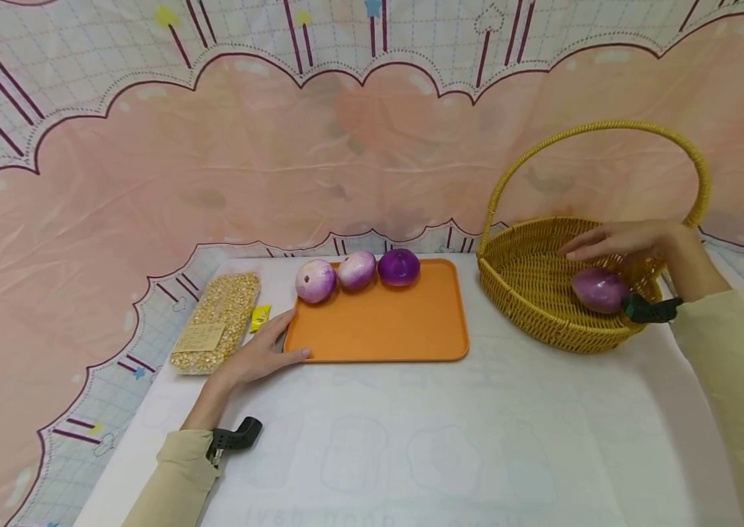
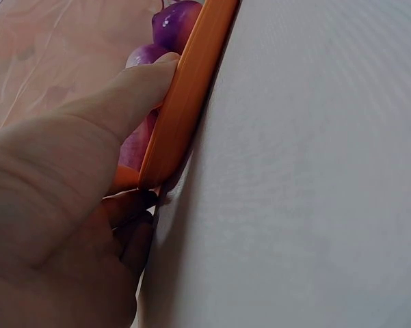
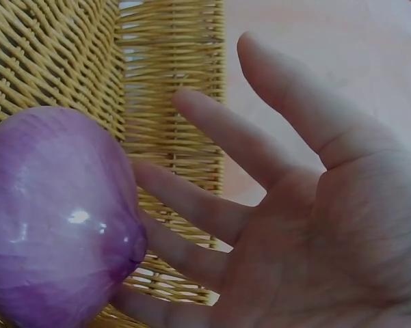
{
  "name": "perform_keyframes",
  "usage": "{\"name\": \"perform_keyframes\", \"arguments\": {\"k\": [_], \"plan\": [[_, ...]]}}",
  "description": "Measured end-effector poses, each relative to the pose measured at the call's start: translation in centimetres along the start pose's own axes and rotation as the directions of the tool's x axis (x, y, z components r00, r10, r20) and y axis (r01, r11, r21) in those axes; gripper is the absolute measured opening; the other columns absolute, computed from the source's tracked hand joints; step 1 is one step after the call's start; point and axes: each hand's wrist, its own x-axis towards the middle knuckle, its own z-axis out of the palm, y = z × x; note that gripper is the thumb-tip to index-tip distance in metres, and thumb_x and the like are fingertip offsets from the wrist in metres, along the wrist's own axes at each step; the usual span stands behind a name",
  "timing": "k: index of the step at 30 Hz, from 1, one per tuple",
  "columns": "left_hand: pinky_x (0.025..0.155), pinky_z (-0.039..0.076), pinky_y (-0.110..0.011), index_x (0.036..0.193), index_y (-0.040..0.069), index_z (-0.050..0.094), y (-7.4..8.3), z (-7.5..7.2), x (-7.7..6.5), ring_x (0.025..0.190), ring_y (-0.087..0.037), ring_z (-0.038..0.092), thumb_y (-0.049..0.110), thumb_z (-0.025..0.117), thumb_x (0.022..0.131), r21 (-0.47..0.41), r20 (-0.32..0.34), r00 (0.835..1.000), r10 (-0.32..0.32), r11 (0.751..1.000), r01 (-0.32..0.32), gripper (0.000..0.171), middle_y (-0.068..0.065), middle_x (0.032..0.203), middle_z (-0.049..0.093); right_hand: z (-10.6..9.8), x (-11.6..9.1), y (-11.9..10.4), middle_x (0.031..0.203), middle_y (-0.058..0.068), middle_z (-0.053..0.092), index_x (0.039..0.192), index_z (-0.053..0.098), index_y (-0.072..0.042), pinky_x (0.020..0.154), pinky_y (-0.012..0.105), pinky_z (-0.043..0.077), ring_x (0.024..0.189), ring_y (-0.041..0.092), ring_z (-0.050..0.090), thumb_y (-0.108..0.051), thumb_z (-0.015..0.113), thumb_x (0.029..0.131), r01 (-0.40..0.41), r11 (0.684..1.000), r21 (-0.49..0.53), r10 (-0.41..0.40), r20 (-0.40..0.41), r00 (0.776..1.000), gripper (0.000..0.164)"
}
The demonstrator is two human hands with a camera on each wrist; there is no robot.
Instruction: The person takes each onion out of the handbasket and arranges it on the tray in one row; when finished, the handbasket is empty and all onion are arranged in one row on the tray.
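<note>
At the front left corner of an orange tray (image 1: 378, 329), my left hand (image 1: 256, 360) holds the edge. Its thumb (image 2: 147, 82) lies over the rim, while the other fingers are at the side, partly hidden. Three purple onions sit in a row along the tray's back left: a pale one (image 1: 315, 281), another pale one (image 1: 356, 270) and a darker one (image 1: 400, 267). My right hand (image 1: 629, 241) is inside a wicker basket (image 1: 510, 293), fingers spread and holding nothing. A purple onion (image 3: 55, 212) lies in the basket beside those fingers; whether they touch it I cannot tell.
A clear bag of corn kernels (image 1: 227, 315) with a paper label lies left of the tray. Between them is a small yellow packet (image 1: 260, 318). The basket's tall arched handle (image 1: 599, 126) rises above the right hand. A patterned cloth (image 1: 280, 168) hangs behind the white-covered table (image 1: 451, 439).
</note>
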Motion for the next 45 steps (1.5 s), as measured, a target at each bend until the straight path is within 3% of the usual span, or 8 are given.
{"name": "perform_keyframes", "arguments": {"k": [9,15,25,35,45], "plan": [[0.119,0.014,-0.060,0.153,-0.005,0.017,0.2,-0.2,-0.1,0.146,-0.046,0.016,0.040,0.067,0.090,-0.004,0.006,1.000,0.001,1.000,-0.001,0.092,-0.028,0.158,0.019,0.3,0.5,0.7,0.158,0.030,0.017,0.153,0.025,-0.004,0.108,0.068,0.033,0.143,0.053,0.016,-0.041,0.045,0.101,0.018,0.994,0.105,-0.025,0.068,0.997,0.067],[0.119,0.014,-0.060,0.152,-0.005,0.017,0.2,-0.4,-0.1,0.146,-0.046,0.016,0.040,0.067,0.090,-0.006,0.012,1.000,0.002,1.000,-0.001,0.091,-0.028,0.158,0.019,0.9,0.7,0.9,0.158,0.029,0.020,0.152,0.029,-0.005,0.107,0.060,0.040,0.140,0.047,0.031,-0.039,0.049,0.099,0.017,0.993,0.121,-0.027,0.083,0.996,0.066],[0.120,0.013,-0.060,0.153,-0.003,0.015,0.1,-0.3,-0.2,0.147,-0.045,0.015,0.043,0.067,0.089,-0.018,0.018,1.000,-0.017,1.000,0.017,0.094,-0.027,0.159,0.017,1.3,1.3,0.9,0.157,0.029,0.021,0.152,0.030,-0.007,0.102,0.055,0.047,0.138,0.044,0.034,-0.038,0.048,0.100,0.039,0.989,0.145,-0.050,0.070,0.996,0.063],[0.120,0.013,-0.059,0.154,-0.002,0.016,0.1,-0.3,-0.1,0.148,-0.043,0.015,0.042,0.067,0.089,-0.023,0.017,1.000,-0.020,1.000,0.021,0.093,-0.025,0.160,0.017,1.8,1.4,1.1,0.160,0.027,0.009,0.154,0.023,-0.007,0.099,0.049,0.050,0.135,0.032,0.038,-0.033,0.049,0.100,0.012,0.970,0.244,-0.066,0.214,0.975,0.065],[0.120,0.014,-0.060,0.153,-0.004,0.016,0.0,-0.3,-0.1,0.147,-0.044,0.015,0.041,0.067,0.089,-0.019,0.019,1.000,-0.011,1.000,0.011,0.093,-0.026,0.159,0.018,2.1,1.3,1.0,0.159,0.028,0.013,0.154,0.019,-0.004,0.099,0.045,0.051,0.130,0.024,0.043,-0.028,0.048,0.102,0.027,0.956,0.293,-0.099,0.236,0.967,0.065]]}}
